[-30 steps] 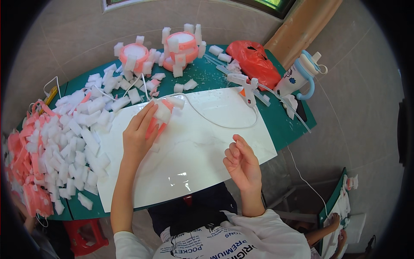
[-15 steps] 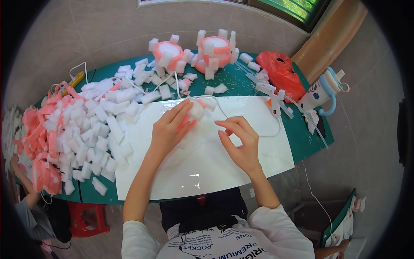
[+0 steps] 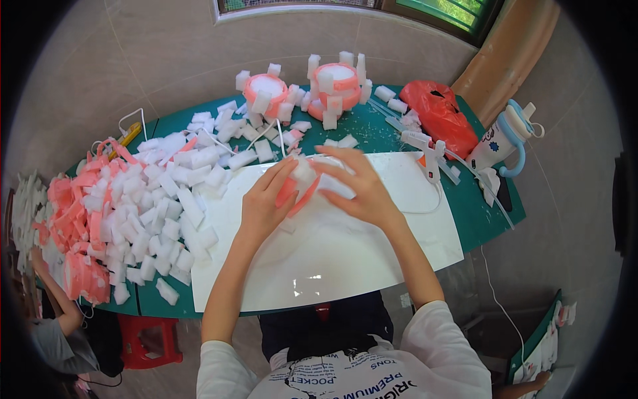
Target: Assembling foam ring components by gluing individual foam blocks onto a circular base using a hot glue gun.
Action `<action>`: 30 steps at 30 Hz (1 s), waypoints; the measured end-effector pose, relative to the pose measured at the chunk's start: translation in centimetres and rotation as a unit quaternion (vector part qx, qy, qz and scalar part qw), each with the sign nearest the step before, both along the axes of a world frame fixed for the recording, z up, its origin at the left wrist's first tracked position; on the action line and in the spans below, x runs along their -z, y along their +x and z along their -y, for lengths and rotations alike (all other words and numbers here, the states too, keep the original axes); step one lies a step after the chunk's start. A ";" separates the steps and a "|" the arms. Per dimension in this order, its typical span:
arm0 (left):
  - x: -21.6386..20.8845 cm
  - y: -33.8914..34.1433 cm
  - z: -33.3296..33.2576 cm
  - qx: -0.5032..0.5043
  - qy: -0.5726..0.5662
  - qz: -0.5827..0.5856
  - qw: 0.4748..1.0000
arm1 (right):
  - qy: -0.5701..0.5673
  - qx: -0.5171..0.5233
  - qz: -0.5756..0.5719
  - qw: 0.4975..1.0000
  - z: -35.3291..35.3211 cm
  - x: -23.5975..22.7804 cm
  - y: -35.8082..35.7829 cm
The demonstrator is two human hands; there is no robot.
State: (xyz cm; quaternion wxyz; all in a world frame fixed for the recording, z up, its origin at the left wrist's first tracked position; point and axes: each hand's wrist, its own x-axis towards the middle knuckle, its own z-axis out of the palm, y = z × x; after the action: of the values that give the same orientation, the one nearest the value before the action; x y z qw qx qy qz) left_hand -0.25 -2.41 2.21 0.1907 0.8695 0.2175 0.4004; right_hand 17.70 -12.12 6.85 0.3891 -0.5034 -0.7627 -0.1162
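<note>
Over the white board (image 3: 319, 266), my left hand (image 3: 262, 203) curls its fingers and thumb round the left side of a pink foam ring (image 3: 307, 198). A white foam block (image 3: 304, 173) stands on that ring, between the hands. My right hand (image 3: 362, 189) closes on the ring's right side, thumb below and fingers above. Its fingertips partly hide that side. A white hot-glue gun (image 3: 432, 159) with an orange part near its nozzle rests on the board's right edge, its cable trailing across the board.
Loose white foam blocks (image 3: 166, 193) and pink foam strips (image 3: 66, 206) heap up at left. Two pink rings with white blocks, one smaller (image 3: 266, 83) and one taller (image 3: 339, 103), stand at the back. At right are a red plastic bag (image 3: 435, 116) and a tumbler (image 3: 495, 143). Other people's arms show at the edges.
My right hand has moved left and forward, from apart to the ring's right side. My left hand stays on the ring. The whole view has shifted slightly.
</note>
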 end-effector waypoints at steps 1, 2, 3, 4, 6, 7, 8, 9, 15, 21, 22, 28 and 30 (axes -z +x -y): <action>0.0 -0.1 0.1 -0.001 0.005 -0.001 1.000 | 0.005 -0.001 -0.001 1.000 -0.4 0.1 -0.5; 0.0 0.0 0.3 -0.004 0.006 -0.002 1.000 | -0.028 -0.012 -0.022 0.999 -0.8 0.4 -1.1; 0.1 0.0 0.4 -0.007 0.006 -0.003 1.000 | -0.060 -0.024 -0.042 0.997 -1.0 0.7 -1.5; 0.2 0.1 0.4 -0.008 0.011 -0.002 1.000 | -0.055 -0.025 -0.041 0.997 -1.2 1.1 -1.5; 0.8 0.2 0.4 -0.019 0.062 -0.004 0.998 | -0.073 -0.008 -0.029 0.997 -1.6 2.3 -1.5; 0.9 0.2 0.4 -0.021 0.064 -0.004 0.998 | -0.037 -0.012 -0.022 0.999 -1.9 2.9 -1.4; 1.0 0.2 0.2 -0.016 0.053 -0.001 0.998 | -0.036 -0.013 -0.023 0.999 -1.9 2.9 -1.5; 0.9 0.2 0.2 -0.010 0.041 0.003 0.999 | -0.030 -0.010 -0.003 0.999 -1.8 2.9 -1.5; -0.2 0.0 1.2 0.017 -0.014 0.041 0.999 | -0.007 0.005 0.028 1.000 -1.5 3.3 -1.5; -0.3 -0.7 0.7 -0.021 0.076 -0.032 0.996 | 0.008 0.014 0.030 0.999 -1.5 3.6 -2.1; -0.4 -0.8 0.7 -0.021 0.073 -0.035 0.997 | 0.012 0.021 0.037 0.999 -1.6 3.6 -2.1; -0.4 -0.6 0.8 -0.027 0.058 -0.056 0.996 | 0.007 0.042 0.036 0.998 -1.6 3.8 -2.1; -0.5 -0.8 0.9 -0.031 0.056 -0.052 0.997 | 0.003 0.034 0.023 0.999 -1.7 3.8 -2.4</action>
State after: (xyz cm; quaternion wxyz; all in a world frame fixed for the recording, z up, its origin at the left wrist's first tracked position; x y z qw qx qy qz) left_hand -1.09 -3.29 2.73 0.1174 0.8914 0.2308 0.3719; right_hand 15.32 -10.41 3.00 0.3683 -0.5253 -0.7536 -0.1430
